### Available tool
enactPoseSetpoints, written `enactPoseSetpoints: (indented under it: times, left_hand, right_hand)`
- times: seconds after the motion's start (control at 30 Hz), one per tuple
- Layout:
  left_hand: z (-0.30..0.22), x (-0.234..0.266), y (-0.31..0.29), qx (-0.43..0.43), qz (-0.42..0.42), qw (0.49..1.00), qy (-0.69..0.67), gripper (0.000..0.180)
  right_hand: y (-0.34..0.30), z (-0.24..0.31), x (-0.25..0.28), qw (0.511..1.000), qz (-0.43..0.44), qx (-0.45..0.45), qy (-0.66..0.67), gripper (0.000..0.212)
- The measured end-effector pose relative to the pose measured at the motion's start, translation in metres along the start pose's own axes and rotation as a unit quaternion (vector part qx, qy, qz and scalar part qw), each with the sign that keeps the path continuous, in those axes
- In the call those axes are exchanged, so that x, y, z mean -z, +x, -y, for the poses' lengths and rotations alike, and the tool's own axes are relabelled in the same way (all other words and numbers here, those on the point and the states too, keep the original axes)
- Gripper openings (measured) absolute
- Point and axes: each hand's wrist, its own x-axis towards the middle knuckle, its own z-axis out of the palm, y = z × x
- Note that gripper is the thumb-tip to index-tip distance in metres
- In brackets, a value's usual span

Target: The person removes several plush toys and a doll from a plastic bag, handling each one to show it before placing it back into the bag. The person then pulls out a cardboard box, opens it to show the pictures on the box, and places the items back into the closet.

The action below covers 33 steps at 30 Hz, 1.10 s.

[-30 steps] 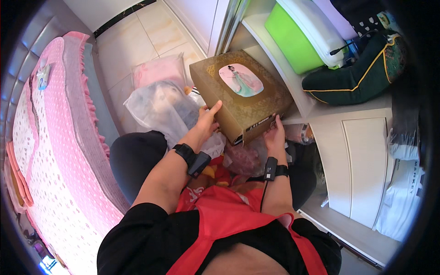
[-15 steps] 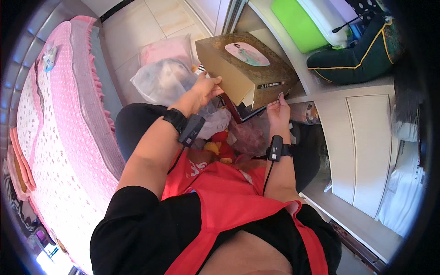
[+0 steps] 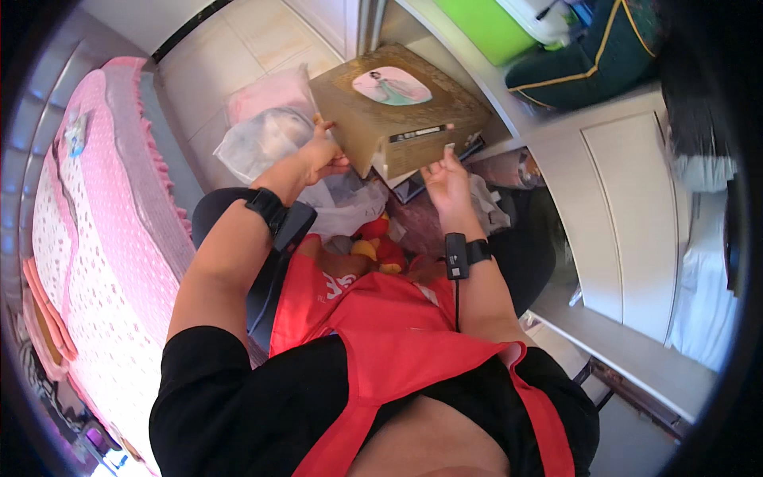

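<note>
Between the person's bent knees, nearest to the body, lie a red cotton-looking apron and some soft red and yellow plush things. Beyond them, the left hand grasps the lower left side of a big gold-brown cardboard box, with its fingers curled at the edge. The right hand holds the lower edge of the front wall, with the thumb pressed on the face; how firmly, I cannot tell.

The box is in front of the person, tilted, between the bags at left and the cabinet at right. In my judgement it is rather light for its size, stiff in its flat walls, but easy to dent at the corners. The surface may be a little slippery, so a hold with both hands, low on opposite walls, seems the safest. It looks finely patterned on top, with an oval picture of a figure in a pale green dress on pink. Its near corner gapes, and a dark flat edge shows beneath; whether this belongs to it is not clear.

Farther away are a translucent white plastic bag, a soft pink package and, on the pale wooden cabinet, a dark green cushion with yellow piping.
</note>
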Motion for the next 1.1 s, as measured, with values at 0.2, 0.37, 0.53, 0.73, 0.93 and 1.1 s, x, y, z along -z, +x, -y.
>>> enactPoseSetpoints:
  times: [0.2,0.37,0.53,0.73,0.93,1.1]
  left_hand:
    - [0.028,0.012,0.000,0.029,0.035,0.996,0.075,0.088]
    - [0.030,0.005,-0.014,-0.018,0.041,0.995,0.084,0.098]
    - [0.050,0.005,-0.019,-0.189,0.078,0.937,0.282,0.095]
    - [0.063,0.023,-0.002,-0.238,0.004,0.873,0.426,0.084]
    - [0.035,-0.002,-0.046,-0.239,-0.071,0.816,0.522,0.091]
    - [0.021,-0.010,-0.076,-0.366,-0.097,0.733,0.566,0.098]
  right_hand:
    - [-0.013,-0.019,0.008,0.998,0.007,-0.026,-0.056,0.011]
    - [-0.021,-0.013,0.013,0.997,0.015,0.008,-0.074,0.011]
    - [-0.028,0.014,0.028,0.994,0.025,0.034,-0.096,0.006]
    - [-0.042,0.011,0.032,0.993,-0.043,0.019,-0.105,0.004]
    - [-0.022,0.002,0.024,0.995,-0.061,-0.007,-0.075,0.006]
    - [-0.045,-0.002,-0.015,0.996,0.049,0.016,-0.079,0.008]
